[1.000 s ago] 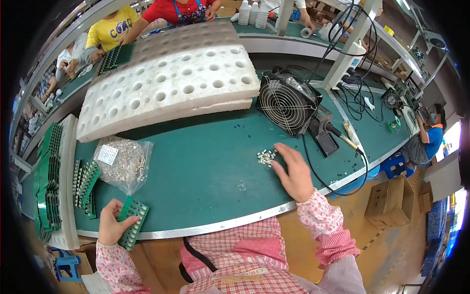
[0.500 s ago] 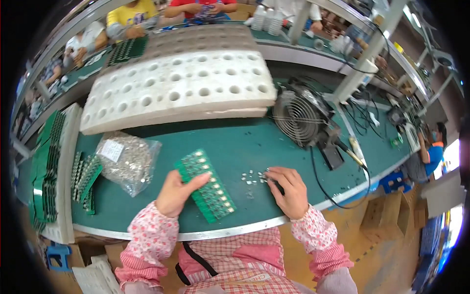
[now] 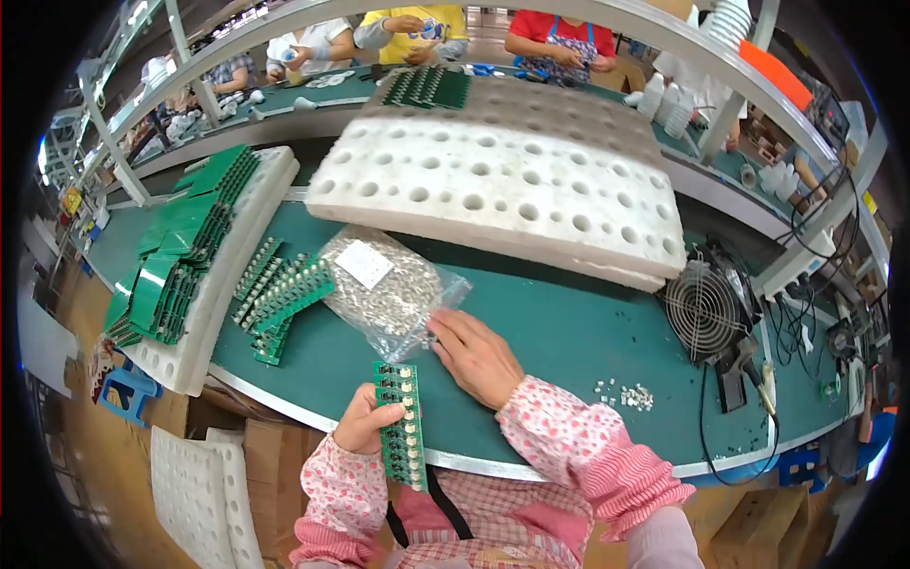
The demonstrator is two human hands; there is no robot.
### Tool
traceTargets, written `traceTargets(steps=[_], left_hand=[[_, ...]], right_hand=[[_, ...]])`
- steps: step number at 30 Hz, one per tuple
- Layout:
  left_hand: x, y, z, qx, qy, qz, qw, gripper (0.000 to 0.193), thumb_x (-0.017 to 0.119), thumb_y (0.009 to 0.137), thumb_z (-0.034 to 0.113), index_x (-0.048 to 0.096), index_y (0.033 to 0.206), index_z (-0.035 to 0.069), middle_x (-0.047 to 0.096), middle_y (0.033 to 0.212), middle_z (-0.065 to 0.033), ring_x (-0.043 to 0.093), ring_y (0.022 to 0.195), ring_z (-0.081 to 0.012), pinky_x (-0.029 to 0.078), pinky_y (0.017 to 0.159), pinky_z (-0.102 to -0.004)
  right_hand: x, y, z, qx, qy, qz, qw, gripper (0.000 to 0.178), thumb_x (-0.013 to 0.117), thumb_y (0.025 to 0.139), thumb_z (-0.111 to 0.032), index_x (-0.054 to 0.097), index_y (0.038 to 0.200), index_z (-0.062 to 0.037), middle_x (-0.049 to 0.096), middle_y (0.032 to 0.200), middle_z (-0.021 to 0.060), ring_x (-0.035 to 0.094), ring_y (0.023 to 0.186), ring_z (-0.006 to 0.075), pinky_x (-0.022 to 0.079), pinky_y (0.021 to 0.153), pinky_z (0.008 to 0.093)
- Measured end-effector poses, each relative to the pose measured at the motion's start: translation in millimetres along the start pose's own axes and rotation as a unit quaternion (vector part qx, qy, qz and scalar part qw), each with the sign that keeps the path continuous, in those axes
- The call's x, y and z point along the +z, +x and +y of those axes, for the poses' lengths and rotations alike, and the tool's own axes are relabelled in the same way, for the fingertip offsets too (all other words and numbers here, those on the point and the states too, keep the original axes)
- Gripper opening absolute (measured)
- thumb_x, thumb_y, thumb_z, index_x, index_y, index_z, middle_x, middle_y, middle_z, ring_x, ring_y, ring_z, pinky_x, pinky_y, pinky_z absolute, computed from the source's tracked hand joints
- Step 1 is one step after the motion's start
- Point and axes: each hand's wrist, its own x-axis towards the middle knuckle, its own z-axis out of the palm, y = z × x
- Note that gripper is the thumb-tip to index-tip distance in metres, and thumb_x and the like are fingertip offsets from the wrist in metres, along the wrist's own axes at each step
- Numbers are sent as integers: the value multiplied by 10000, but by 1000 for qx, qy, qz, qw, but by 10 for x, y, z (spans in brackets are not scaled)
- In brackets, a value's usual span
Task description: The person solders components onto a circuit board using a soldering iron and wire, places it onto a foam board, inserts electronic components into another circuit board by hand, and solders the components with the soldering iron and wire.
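At the near edge of the green, metal-trimmed workbench [image 3: 550, 417], the head view shows our left hand [image 3: 358, 424] pinching a long green circuit board [image 3: 406, 446] between thumb and fingers, a row of pale components along it. Our right hand [image 3: 481, 360] reaches, fingers bent, to a clear plastic bag of small silvery parts [image 3: 403, 305], its fingertips at the bag's near right corner; whether they grip the plastic we cannot tell. On the bag we see a white rectangular label [image 3: 364, 265], its print too small for us to read. Just left of it lies a loose heap of green boards [image 3: 289, 296]. Behind stands a white foam block with round holes [image 3: 502, 186]; well to the right, we see loose silvery pieces [image 3: 637, 397] near a black fan with a wire-ring guard [image 3: 701, 308].
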Motion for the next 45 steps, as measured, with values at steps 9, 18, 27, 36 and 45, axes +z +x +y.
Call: traceTargets(steps=[9,18,27,36,45], left_hand=[[-234,-27,-205,-5,-128,-19,992,231,629,860,178,606,939,-37,622,810,-71,589,657,-113,489,573,-254],[-114,-53,-99,2,-109,22,994,242,651,832,226,514,762,40,464,674,-22,436,585,-143,331,553,-295],[-69,-79,8,-31,-94,13,995,220,587,881,237,510,823,39,487,685,-36,440,621,-100,379,514,-233],[-61,-85,-28,-24,-127,28,991,230,560,905,214,566,827,-1,551,745,-75,500,615,-94,438,509,-237],[-30,-97,-1,-13,-119,39,992,230,581,899,229,571,847,6,569,771,-75,523,613,-92,450,512,-234]], right_hand=[[544,543,-8,117,-108,33,987,816,761,712,-365,382,1298,57,444,1244,276,467,1102,434,388,962,490],[669,718,19,61,-88,66,992,705,748,734,-378,445,1243,6,504,1120,218,490,1026,393,401,908,480],[696,819,-107,85,-172,5,981,575,658,790,-430,513,1181,-34,506,1145,195,488,1034,338,423,835,444],[754,865,31,42,-229,25,972,507,649,795,-428,549,1113,-46,509,1084,163,503,999,324,428,795,433],[745,893,179,34,-181,-22,983,513,670,791,-445,555,1076,-35,517,1049,160,517,987,327,447,813,453]])
